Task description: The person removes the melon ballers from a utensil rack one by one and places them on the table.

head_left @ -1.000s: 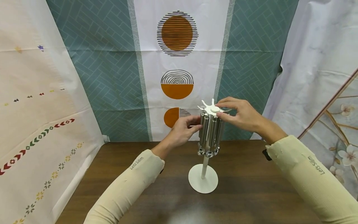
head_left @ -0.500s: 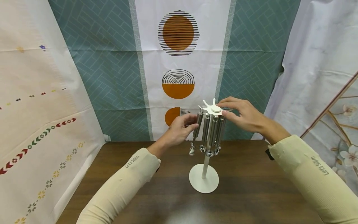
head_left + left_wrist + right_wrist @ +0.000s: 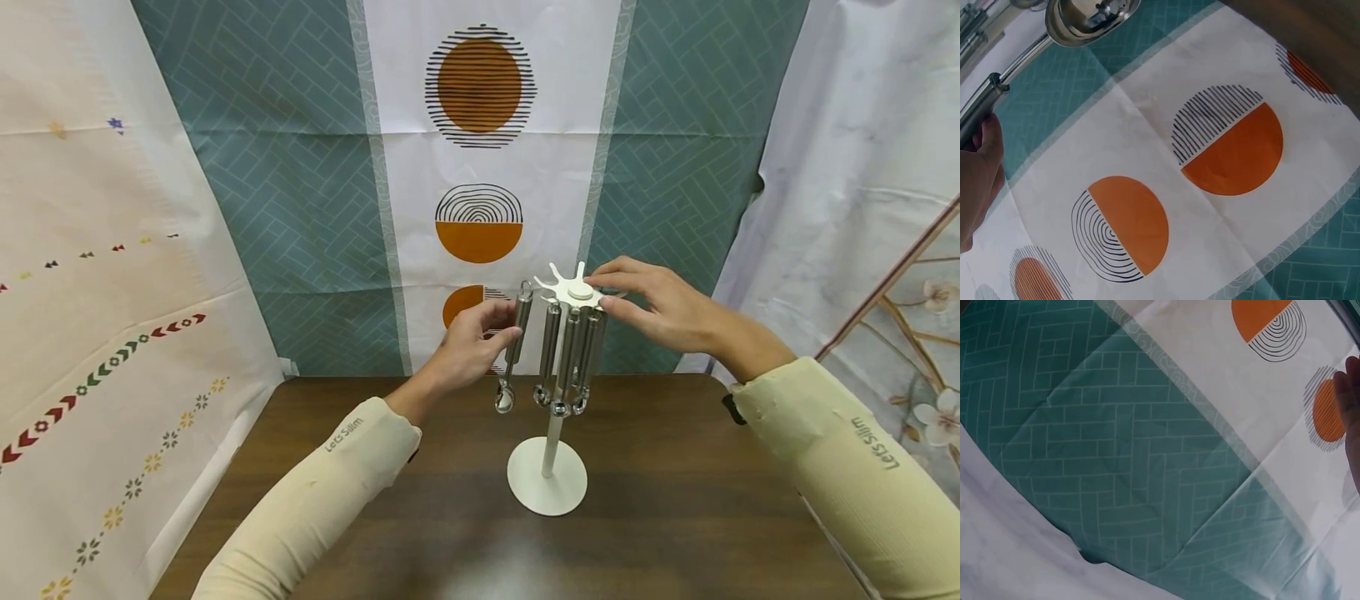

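Note:
My left hand [image 3: 472, 346] pinches a shiny metal spoon [image 3: 513, 354] by its thick round handle, with the hanging ring up and the bowl down. The spoon is apart from the white utensil stand [image 3: 555, 287], just left of its arms. In the left wrist view, the deep bowl of the spoon [image 3: 1088, 25] shows at the top. My right hand [image 3: 660, 308] holds the stand's spoked top, thumb and fingers on its right side near the hub. Several other metal utensils [image 3: 570, 354] hang from the arms, partly overlapping. The right wrist view catches only my right fingers [image 3: 1350, 412].
The stand's round white base [image 3: 547, 492] rests on a brown wooden table [image 3: 375, 508]. Behind it hangs a green and white cloth [image 3: 300, 208] with orange circles. Patterned cloths close off both sides.
My left hand has drawn the spoon leftward off the stand's arm, so that it now hangs apart from the others. The right hand stays at the stand's top.

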A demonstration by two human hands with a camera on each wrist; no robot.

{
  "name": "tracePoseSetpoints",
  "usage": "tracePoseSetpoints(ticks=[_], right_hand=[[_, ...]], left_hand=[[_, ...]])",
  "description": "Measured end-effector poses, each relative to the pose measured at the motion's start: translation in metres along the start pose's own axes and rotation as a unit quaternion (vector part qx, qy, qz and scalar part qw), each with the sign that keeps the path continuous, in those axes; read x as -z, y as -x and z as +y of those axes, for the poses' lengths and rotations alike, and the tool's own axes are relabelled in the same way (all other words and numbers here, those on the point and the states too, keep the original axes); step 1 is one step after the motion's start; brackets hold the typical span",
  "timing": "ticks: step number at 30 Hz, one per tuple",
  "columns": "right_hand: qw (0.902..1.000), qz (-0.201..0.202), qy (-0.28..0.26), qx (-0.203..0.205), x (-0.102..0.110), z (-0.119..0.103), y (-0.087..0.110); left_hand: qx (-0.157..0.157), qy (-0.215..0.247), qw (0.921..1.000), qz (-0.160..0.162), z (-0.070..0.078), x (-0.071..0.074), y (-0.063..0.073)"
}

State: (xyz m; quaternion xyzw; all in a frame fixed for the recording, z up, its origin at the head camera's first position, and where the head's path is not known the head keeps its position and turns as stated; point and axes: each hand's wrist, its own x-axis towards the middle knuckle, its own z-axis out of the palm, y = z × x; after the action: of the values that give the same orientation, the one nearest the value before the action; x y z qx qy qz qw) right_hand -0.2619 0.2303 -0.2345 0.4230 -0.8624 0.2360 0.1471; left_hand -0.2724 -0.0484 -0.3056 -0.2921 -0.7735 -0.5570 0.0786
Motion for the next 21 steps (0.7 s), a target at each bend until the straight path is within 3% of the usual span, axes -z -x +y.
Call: tracePoseSetpoints(ticks=[8,15,21], right_hand=[[0.9998,0.005,0.012,-0.018,0.002,0.001,0.0],[0.9992,0.02,-0.001,-0.034,-0.001,0.004,-0.001],[0.9986,0.0,0.0,-0.054,0.0,0.005,-0.004]], left_hand=[[0.006,0.003,1.0,0.0,-0.01,0.0,0.006],[0.036,0.015,0.9992,0.007,-0.02,-0.001,0.012],[0.044,0.012,0.9989,0.01,-0.033,0.002,0.021]])
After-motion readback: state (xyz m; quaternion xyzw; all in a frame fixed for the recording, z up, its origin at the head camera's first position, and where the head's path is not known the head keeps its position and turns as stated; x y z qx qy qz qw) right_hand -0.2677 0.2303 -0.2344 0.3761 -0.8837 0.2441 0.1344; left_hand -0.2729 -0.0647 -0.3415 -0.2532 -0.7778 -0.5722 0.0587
